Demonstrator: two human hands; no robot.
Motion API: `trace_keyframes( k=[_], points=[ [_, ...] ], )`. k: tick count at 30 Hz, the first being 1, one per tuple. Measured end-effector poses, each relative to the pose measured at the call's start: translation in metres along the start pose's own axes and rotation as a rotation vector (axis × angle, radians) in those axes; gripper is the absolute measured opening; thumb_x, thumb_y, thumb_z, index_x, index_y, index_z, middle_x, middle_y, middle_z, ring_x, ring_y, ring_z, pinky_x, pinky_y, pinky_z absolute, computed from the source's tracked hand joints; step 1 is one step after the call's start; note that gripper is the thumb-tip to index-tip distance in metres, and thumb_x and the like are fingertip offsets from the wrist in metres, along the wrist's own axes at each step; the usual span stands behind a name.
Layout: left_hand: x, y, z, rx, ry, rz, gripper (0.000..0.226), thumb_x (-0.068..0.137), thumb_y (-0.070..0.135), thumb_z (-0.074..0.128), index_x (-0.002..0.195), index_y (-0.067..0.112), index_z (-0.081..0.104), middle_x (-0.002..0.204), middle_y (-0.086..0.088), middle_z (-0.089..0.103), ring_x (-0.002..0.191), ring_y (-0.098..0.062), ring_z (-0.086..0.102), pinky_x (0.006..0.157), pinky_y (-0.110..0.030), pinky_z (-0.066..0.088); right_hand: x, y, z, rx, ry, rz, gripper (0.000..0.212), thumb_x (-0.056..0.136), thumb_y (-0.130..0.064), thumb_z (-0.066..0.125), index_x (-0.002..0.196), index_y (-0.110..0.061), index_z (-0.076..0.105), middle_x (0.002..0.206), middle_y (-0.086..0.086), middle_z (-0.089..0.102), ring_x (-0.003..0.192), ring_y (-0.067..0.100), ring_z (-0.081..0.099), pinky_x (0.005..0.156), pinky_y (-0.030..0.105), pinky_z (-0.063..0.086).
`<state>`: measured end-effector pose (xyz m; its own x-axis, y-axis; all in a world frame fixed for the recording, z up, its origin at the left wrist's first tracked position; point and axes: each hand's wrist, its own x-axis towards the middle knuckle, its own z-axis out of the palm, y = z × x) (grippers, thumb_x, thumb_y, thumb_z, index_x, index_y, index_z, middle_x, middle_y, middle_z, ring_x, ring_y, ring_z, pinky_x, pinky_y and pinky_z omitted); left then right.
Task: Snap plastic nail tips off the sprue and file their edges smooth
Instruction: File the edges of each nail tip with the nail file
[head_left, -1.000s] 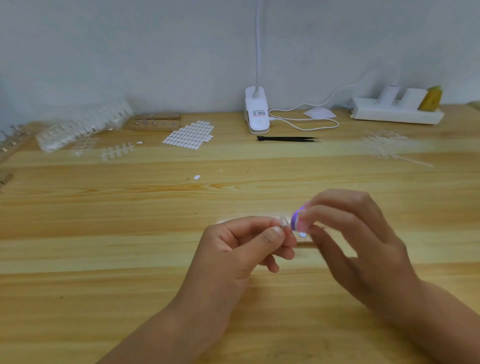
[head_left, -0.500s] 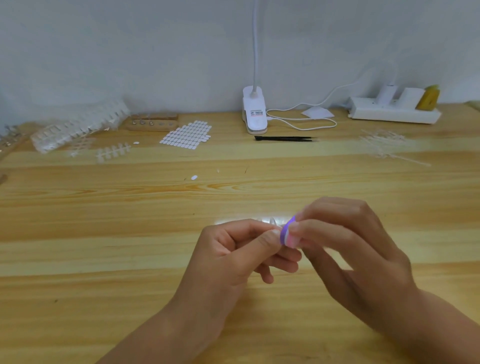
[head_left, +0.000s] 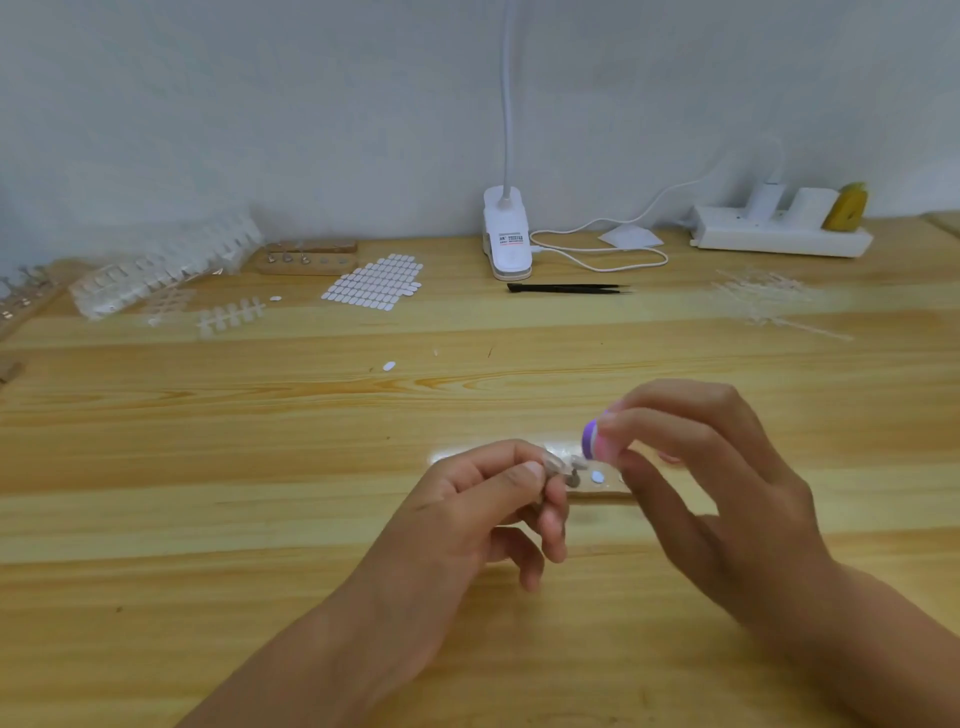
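The left hand (head_left: 483, 512) pinches a clear nail tip (head_left: 554, 462) between thumb and forefinger, its other fingers curled loosely below. The right hand (head_left: 727, 499) pinches a small purple and pink file (head_left: 594, 441) in its fingertips, held just above and to the right of the nail tip; whether the two touch cannot be told. Both hands hover over the middle of the wooden worktop (head_left: 260, 467). Just behind the fingers a short wooden strip (head_left: 605, 498) lies on it, carrying a white oval pad (head_left: 597, 476) and a small metal stud (head_left: 573, 480). Farther back, a broad band of wood shows only one loose white oval (head_left: 389, 366). Along the back edge, against the wall, stands a row of things. At far left a clear plastic pack (head_left: 166, 265) holds rows of nail tips, and a sprue (head_left: 231, 317) with tips still on it lies in front of it. Beside the pack is a wooden block (head_left: 309, 258) with metal pegs set in it, then a sheet of white ovals (head_left: 376, 283). A white clip lamp (head_left: 508, 241) sits mid-back with black tweezers (head_left: 566, 288) before it. At right a white power strip (head_left: 779, 241) holds plugs, and a heap of bare sprues (head_left: 763, 299) lies near it.
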<state>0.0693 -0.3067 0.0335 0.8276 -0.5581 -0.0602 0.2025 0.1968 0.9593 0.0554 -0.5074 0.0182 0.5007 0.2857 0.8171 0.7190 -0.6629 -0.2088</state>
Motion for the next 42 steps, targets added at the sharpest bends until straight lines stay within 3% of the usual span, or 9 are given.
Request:
trace_keyframes(
  k=[5, 9, 13, 18, 24, 31, 36, 42],
  points=[
    [0.0, -0.004, 0.002, -0.021, -0.059, -0.001, 0.024, 0.095, 0.024, 0.05, 0.076, 0.019, 0.063, 0.065, 0.003, 0.049, 0.063, -0.014, 0.052, 0.054, -0.023, 0.043, -0.004, -0.007, 0.005, 0.026, -0.059, -0.126, 0.029, 0.092, 0.006, 0.062, 0.116, -0.008, 0.06, 0.115, 0.004, 0.059, 0.109, 0.02, 0.059, 0.097, 0.027, 0.045],
    [0.001, -0.004, 0.001, -0.026, -0.053, -0.013, 0.025, 0.094, 0.024, 0.048, 0.073, 0.021, 0.062, 0.064, 0.004, 0.049, 0.062, -0.014, 0.052, 0.053, -0.023, 0.043, -0.003, -0.003, 0.003, 0.033, -0.053, -0.059, 0.028, 0.091, 0.008, 0.062, 0.113, -0.009, 0.059, 0.115, 0.003, 0.058, 0.107, 0.019, 0.059, 0.091, 0.029, 0.048],
    [-0.001, -0.003, 0.002, -0.04, -0.097, -0.012, 0.024, 0.095, 0.025, 0.048, 0.077, 0.018, 0.062, 0.063, 0.004, 0.047, 0.062, -0.015, 0.05, 0.055, -0.024, 0.043, -0.005, -0.011, 0.007, 0.044, -0.039, -0.137, 0.026, 0.092, 0.007, 0.06, 0.114, -0.008, 0.059, 0.116, 0.004, 0.057, 0.111, 0.019, 0.058, 0.096, 0.027, 0.045],
    [0.001, -0.004, 0.0, -0.038, -0.104, 0.0, 0.025, 0.095, 0.026, 0.048, 0.073, 0.022, 0.061, 0.062, 0.006, 0.048, 0.061, -0.014, 0.051, 0.054, -0.023, 0.043, -0.001, -0.004, 0.001, 0.036, -0.009, -0.054, 0.025, 0.094, 0.003, 0.059, 0.115, -0.01, 0.058, 0.115, 0.004, 0.058, 0.109, 0.017, 0.059, 0.092, 0.029, 0.048],
    [0.0, -0.005, -0.001, -0.039, -0.14, 0.012, 0.022, 0.094, 0.027, 0.052, 0.075, 0.022, 0.061, 0.061, 0.007, 0.048, 0.058, -0.014, 0.052, 0.057, -0.023, 0.044, -0.002, -0.008, 0.001, 0.031, -0.044, -0.111, 0.022, 0.096, 0.003, 0.057, 0.114, -0.009, 0.059, 0.116, 0.002, 0.057, 0.111, 0.017, 0.057, 0.095, 0.027, 0.046],
    [-0.002, -0.007, 0.002, 0.063, -0.133, 0.062, 0.025, 0.097, 0.025, 0.048, 0.079, 0.016, 0.062, 0.059, 0.007, 0.051, 0.055, -0.013, 0.051, 0.057, -0.023, 0.044, -0.001, -0.012, 0.003, 0.053, -0.045, -0.133, 0.021, 0.095, 0.002, 0.059, 0.114, -0.009, 0.06, 0.116, 0.002, 0.058, 0.11, 0.017, 0.058, 0.096, 0.024, 0.044],
    [-0.001, -0.008, 0.003, 0.26, -0.065, 0.189, 0.027, 0.098, 0.029, 0.045, 0.075, 0.028, 0.059, 0.061, 0.006, 0.054, 0.056, -0.016, 0.051, 0.058, -0.028, 0.042, -0.002, -0.013, 0.005, 0.058, -0.042, -0.112, 0.026, 0.091, 0.005, 0.063, 0.113, -0.009, 0.062, 0.116, 0.003, 0.059, 0.109, 0.018, 0.059, 0.095, 0.027, 0.045],
    [-0.003, -0.008, 0.004, 0.342, -0.02, 0.214, 0.029, 0.098, 0.024, 0.04, 0.076, 0.028, 0.059, 0.059, 0.009, 0.055, 0.057, -0.014, 0.053, 0.057, -0.026, 0.042, 0.0, -0.007, 0.001, 0.022, -0.051, -0.093, 0.024, 0.092, 0.005, 0.062, 0.112, -0.01, 0.06, 0.114, 0.001, 0.058, 0.109, 0.016, 0.057, 0.096, 0.024, 0.043]
  ],
)
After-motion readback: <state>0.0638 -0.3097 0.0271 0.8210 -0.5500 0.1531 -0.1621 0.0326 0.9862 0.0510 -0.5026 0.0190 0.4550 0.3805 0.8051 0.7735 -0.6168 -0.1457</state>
